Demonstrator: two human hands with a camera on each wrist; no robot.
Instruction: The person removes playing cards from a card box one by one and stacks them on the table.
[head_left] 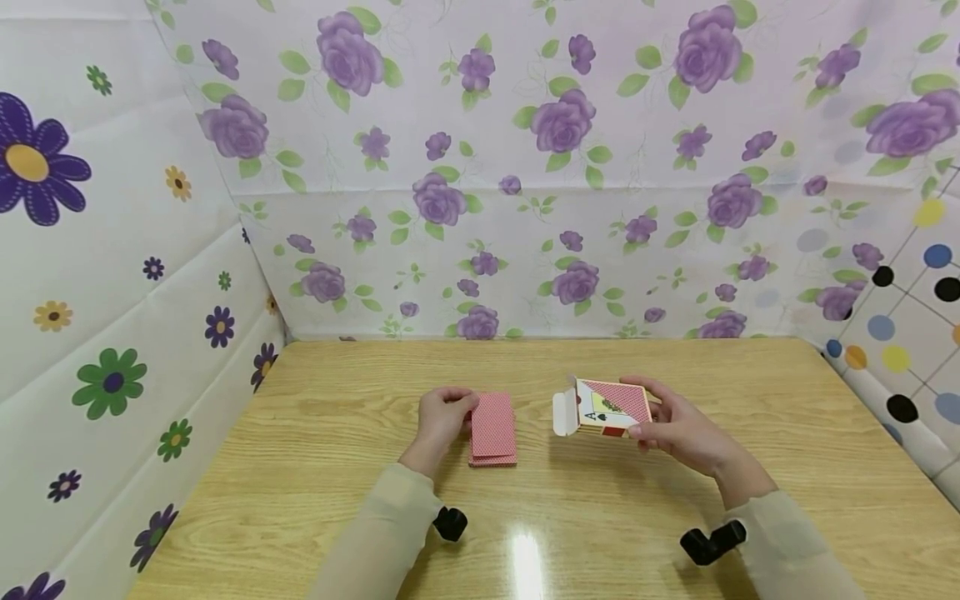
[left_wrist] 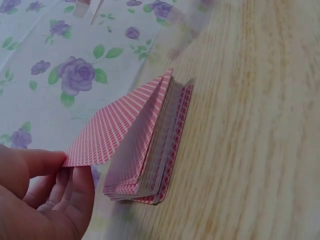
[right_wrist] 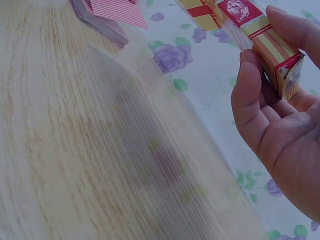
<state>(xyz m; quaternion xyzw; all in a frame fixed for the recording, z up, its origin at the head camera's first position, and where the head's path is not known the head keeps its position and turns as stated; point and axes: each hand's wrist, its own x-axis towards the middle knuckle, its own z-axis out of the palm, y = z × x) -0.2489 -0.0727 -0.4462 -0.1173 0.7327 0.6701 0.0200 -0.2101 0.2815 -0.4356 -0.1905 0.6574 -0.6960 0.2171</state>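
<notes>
A stack of red-backed playing cards lies face down on the wooden table. My left hand pinches one playing card at its corner between thumb and fingers, lifting that edge off the stack while its far side leans on the other cards. To the right, my right hand grips a card box by its closed end, above the table. The box has a red patterned front with an ace of spades printed on it. Its white flap stands open, facing the stack.
The wooden table runs back to a wall hung with purple rose cloth. Another cloth with coloured flowers closes the left side, and a dotted one the right. A black wrist mount sits on each sleeve.
</notes>
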